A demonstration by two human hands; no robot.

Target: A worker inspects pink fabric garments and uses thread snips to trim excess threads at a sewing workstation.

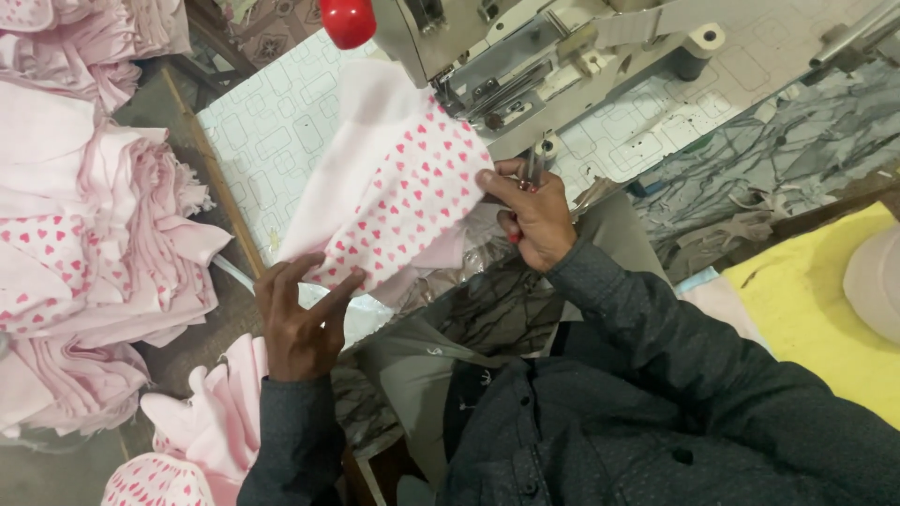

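Pink cotton knit fills most of what we see from the head camera. At the centre of the frame a heart-print piece (403,201), white with small red and pink hearts and joined to a plain pale pink panel, is stretched between two hands just below the sewing machine head (487,56) at the upper middle. The left hand (300,319), at lower centre-left, has its fingers closed on the bottom edge of the piece, and we judge that it holds the cloth taut. The right hand (530,215), right of centre, pinches the cloth's right edge with the thumb while its fingers are closed around small thread snips (532,169); the cloth seems held up off the patterned machine table (272,122) so that this edge sits by the blades.

To the left, stacks of pink garment pieces (103,244) lie within reach, and more pink pieces (211,422) lie by the left forearm at lower left. A yellow cloth (816,300) covers the surface at the right edge.

Much is cut off or unclear. The machine's needle area is hidden behind cloth and housing. A red knob (348,21) is cropped at the top edge. We cannot tell whether the snips' blades are apart or together, nor what the pale rounded object (877,281) at far right is.
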